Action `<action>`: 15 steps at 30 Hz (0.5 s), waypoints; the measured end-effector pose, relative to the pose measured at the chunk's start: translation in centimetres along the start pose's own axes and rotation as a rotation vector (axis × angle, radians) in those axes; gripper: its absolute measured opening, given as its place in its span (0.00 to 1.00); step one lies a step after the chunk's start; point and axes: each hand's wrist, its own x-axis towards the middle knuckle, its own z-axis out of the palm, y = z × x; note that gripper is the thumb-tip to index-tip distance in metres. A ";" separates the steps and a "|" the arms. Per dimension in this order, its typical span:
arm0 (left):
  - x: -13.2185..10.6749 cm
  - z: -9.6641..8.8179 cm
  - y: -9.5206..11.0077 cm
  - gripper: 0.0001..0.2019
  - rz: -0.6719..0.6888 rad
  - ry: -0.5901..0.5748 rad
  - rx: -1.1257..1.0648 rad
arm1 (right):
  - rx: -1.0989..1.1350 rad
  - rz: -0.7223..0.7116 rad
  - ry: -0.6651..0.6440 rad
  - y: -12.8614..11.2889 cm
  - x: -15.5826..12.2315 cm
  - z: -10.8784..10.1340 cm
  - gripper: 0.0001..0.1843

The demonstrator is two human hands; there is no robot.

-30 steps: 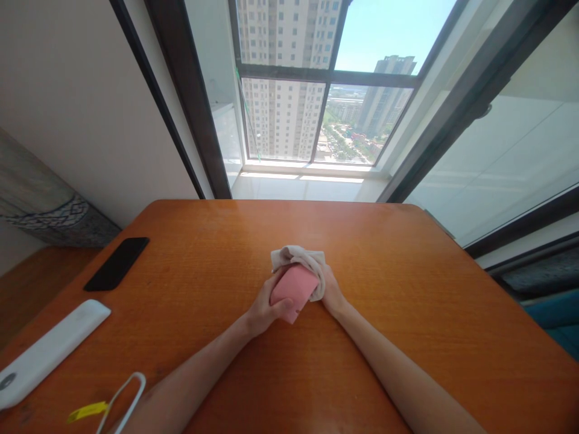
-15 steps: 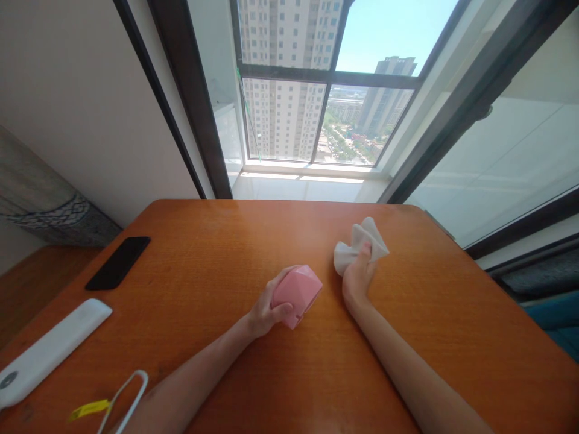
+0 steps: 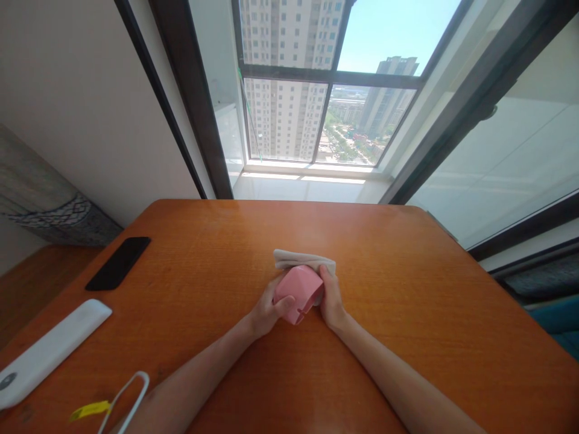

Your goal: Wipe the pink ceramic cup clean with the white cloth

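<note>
A pink faceted object, like a small geometric pot, is gripped by my left hand over the middle of the table. The thumb lies across its near face and the other fingers go behind it. My right hand is closed on a pale grey-white cloth, pressed to the far and right sides of the pink object. Part of the cloth and most of the right fingers are hidden behind the object. A notch shows in the object's lower right edge.
The wooden table carries a black phone at the left. Nearer me lie a long white power strip-like device and a white cord with a yellow tag. A window stands beyond the far edge.
My right hand has brought the cloth leftward from the right side of the table onto the pink object. The left hand has stayed nearly in place, still holding the object.
</note>
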 end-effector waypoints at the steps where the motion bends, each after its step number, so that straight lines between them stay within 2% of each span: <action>1: 0.0 0.0 0.1 0.39 -0.013 -0.005 0.005 | -0.027 -0.072 -0.021 -0.2 0.0 -0.2 0.30; 4: 0.3 0.0 0.1 0.37 -0.006 0.001 0.021 | -0.139 -0.356 -0.062 -1.0 -0.2 -0.6 0.26; 7: 0.6 0.0 -0.1 0.34 -0.001 0.014 0.057 | -0.365 -0.652 -0.113 -2.1 -0.4 -1.0 0.25; 9: 0.6 0.1 -0.4 0.31 -0.051 0.031 0.090 | -0.526 -0.818 -0.168 -2.9 -0.6 -1.0 0.27; 12: -0.1 0.6 -0.6 0.29 -0.137 0.092 0.116 | -0.694 -0.999 -0.304 -3.7 -1.2 -0.7 0.32; 15: -1.5 1.8 -0.5 0.30 -0.198 0.228 0.130 | -0.778 -1.106 -0.401 -4.0 -1.8 -0.1 0.36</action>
